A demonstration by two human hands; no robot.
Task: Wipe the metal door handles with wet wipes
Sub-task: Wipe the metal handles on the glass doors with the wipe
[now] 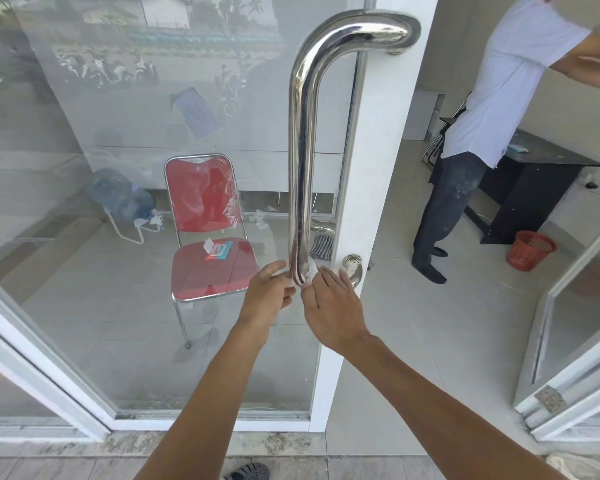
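A long polished metal door handle point(302, 140) runs down the white frame of a glass door point(354, 209), bending into the frame at the top. At its lower bend sits a small white wet wipe point(310, 273). My right hand point(329, 303) presses the wipe against the handle with fingers held fairly straight. My left hand point(269, 294) is at the handle's left side, its fingers curled against the lower end beside the wipe. A round metal lock point(352, 266) sits on the frame just right of my right hand.
Behind the glass stands a red chair point(208, 265) with a wet wipe pack point(219, 249) on its seat, and a water jug point(118, 197) on the floor. Through the doorway a person in a white shirt point(492, 98) stands by a black desk point(534, 188) and a red basket point(530, 249).
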